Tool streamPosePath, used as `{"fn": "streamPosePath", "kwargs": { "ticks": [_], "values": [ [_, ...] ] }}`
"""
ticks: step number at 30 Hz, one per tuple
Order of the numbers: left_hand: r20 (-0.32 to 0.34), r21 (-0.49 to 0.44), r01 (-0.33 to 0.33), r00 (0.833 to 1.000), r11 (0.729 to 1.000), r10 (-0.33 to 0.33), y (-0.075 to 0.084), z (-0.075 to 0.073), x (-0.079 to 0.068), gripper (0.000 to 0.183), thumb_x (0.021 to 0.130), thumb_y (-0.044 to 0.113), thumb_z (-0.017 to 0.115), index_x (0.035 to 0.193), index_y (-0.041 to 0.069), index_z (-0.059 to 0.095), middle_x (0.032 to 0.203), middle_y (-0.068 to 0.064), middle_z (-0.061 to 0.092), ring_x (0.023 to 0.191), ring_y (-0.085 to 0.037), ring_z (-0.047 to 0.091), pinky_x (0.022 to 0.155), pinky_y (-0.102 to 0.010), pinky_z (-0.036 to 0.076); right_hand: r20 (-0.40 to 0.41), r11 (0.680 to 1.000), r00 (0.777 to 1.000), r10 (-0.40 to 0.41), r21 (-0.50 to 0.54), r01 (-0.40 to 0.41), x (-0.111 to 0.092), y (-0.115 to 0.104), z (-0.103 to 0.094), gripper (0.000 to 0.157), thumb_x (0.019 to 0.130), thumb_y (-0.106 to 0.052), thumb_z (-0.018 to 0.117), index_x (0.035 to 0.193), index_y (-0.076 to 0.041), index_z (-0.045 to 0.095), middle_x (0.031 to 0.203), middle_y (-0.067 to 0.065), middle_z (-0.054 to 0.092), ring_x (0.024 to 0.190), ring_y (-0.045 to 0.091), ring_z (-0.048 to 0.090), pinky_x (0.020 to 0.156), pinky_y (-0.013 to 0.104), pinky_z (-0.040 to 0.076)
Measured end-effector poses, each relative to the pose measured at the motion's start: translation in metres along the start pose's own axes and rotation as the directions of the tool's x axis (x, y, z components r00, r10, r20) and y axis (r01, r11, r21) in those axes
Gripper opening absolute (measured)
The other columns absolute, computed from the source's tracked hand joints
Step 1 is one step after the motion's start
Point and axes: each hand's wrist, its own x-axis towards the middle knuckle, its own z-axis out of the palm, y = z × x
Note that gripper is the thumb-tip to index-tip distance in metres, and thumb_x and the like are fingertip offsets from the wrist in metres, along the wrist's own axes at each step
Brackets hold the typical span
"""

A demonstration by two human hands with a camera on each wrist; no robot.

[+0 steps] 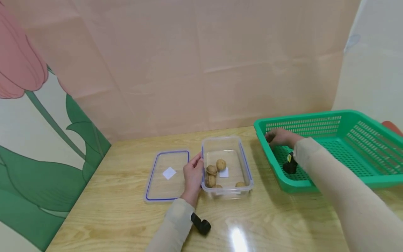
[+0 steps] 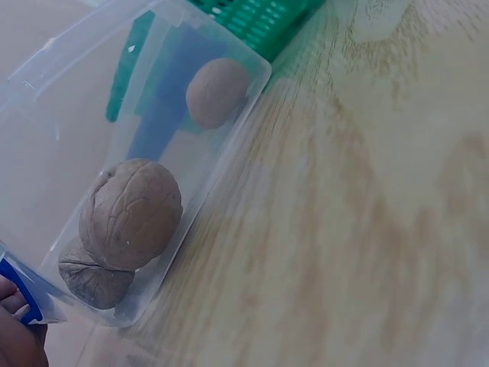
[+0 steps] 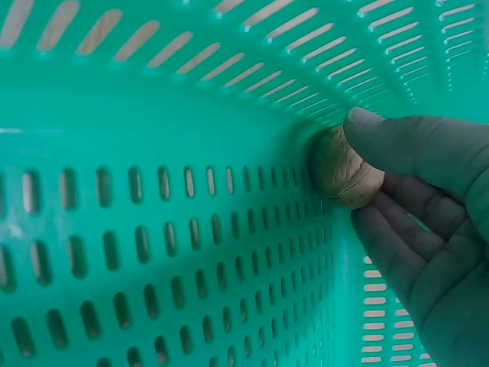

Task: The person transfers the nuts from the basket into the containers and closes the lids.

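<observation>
In the head view my left hand [image 1: 192, 175] holds the left side of a clear plastic food container [image 1: 247, 161]. Several walnuts [image 1: 221, 164] lie inside it, most of them toward its left side. The left wrist view shows fingers [image 2: 17, 336] at the container's edge and walnuts [image 2: 131, 212] through its wall. Inside the green basket [image 1: 273, 161], at its left end, is my right hand [image 1: 280, 137]. Seen from the right wrist, the thumb and fingers pinch a walnut [image 3: 345, 170] against the basket's corner.
A clear lid [image 1: 154, 185] with a blue seal lies flat, left of the container. White paper squares [image 1: 169, 173] show on the lid and at the container. Pinkish sheeting [image 1: 189, 70] hangs behind the wooden table [image 1: 126, 210]. The basket's raised rim surrounds the right hand.
</observation>
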Motion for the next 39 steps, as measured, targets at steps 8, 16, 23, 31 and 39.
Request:
{"fn": "streamPosePath", "kwargs": {
  "ticks": [8, 16, 23, 31, 39],
  "values": [
    [0.011, 0.010, 0.030, 0.999, 1.000, -0.030, 0.001, -0.001, 0.001, 0.028, 0.088, 0.010, 0.057, 0.114, 0.006, 0.065, 0.115, -0.011, 0.064, 0.099, -0.018, 0.057, 0.083, -0.026, 0.050, -0.025, 0.999, 1.000, 0.010, -0.030, -0.011, -0.001, -0.002, 0.003, 0.044, 0.081, -0.001, 0.060, 0.121, 0.013, 0.049, 0.113, 0.027, 0.056, 0.106, 0.041, 0.051, 0.088, 0.052, 0.046],
    [0.011, 0.015, 0.043, 0.999, 0.999, -0.044, 0.000, -0.001, 0.001, 0.028, 0.088, 0.010, 0.057, 0.114, 0.007, 0.065, 0.115, -0.011, 0.065, 0.098, -0.017, 0.058, 0.083, -0.026, 0.050, -0.066, 0.999, 0.998, -0.005, -0.053, 0.002, 0.000, -0.001, 0.006, 0.038, 0.077, 0.002, 0.060, 0.113, 0.011, 0.055, 0.103, 0.023, 0.061, 0.097, 0.036, 0.056, 0.082, 0.046, 0.049],
    [0.007, 0.009, 0.030, 1.000, 0.999, -0.030, -0.001, -0.001, 0.000, 0.027, 0.087, 0.010, 0.058, 0.113, 0.005, 0.065, 0.114, -0.013, 0.065, 0.098, -0.018, 0.058, 0.084, -0.027, 0.051, -0.079, 1.000, 0.997, 0.005, -0.027, -0.007, -0.003, 0.000, -0.001, 0.042, 0.079, -0.006, 0.065, 0.118, 0.008, 0.054, 0.113, 0.027, 0.057, 0.104, 0.039, 0.052, 0.083, 0.048, 0.049],
    [0.013, 0.023, 0.027, 1.000, 0.999, -0.028, -0.004, 0.000, -0.002, 0.028, 0.087, 0.010, 0.057, 0.114, 0.005, 0.065, 0.115, -0.012, 0.064, 0.099, -0.019, 0.058, 0.084, -0.028, 0.051, -0.124, 0.997, 0.992, 0.003, 0.072, 0.006, -0.010, 0.004, -0.008, 0.047, 0.082, -0.021, 0.068, 0.121, 0.003, 0.054, 0.120, 0.024, 0.055, 0.108, 0.036, 0.051, 0.083, 0.046, 0.048],
    [-0.007, 0.017, -0.002, 1.000, 1.000, 0.002, -0.002, 0.000, 0.000, 0.028, 0.088, 0.009, 0.057, 0.113, 0.003, 0.065, 0.114, -0.014, 0.065, 0.102, -0.020, 0.058, 0.087, -0.029, 0.049, -0.138, 0.989, 0.990, 0.001, 0.148, 0.020, -0.011, 0.000, -0.015, 0.034, 0.087, -0.015, 0.062, 0.115, 0.004, 0.057, 0.110, 0.016, 0.062, 0.096, 0.021, 0.058, 0.085, 0.043, 0.049]
  ]
}}
